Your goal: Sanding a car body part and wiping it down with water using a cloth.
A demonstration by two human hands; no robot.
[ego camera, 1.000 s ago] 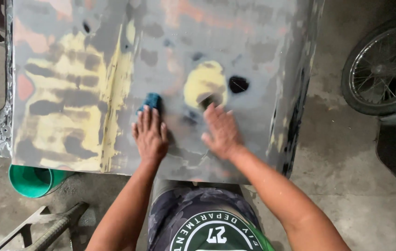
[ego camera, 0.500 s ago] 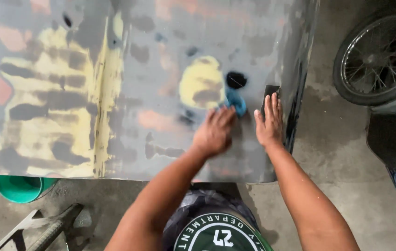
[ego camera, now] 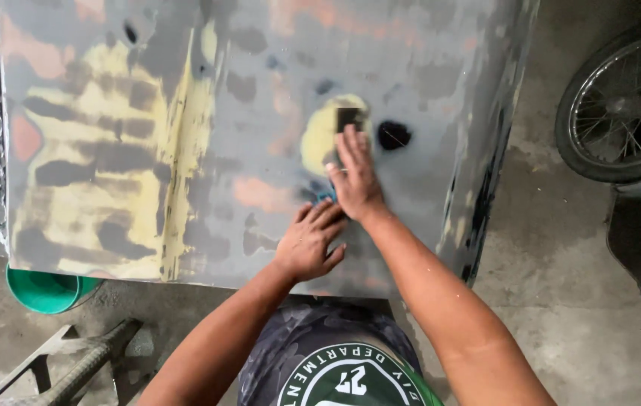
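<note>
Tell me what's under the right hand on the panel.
A dark sanding block sticks out past the right hand's fingertips, on the yellow filler patch. A bit of blue cloth shows between it and the left hand. How far either reaches under the palms is covered.

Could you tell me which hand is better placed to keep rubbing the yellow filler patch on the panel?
The right hand. It lies flat on the yellow filler patch with a dark sanding block under its fingertips. The left hand rests lower on the grey panel, by a blue cloth.
</note>
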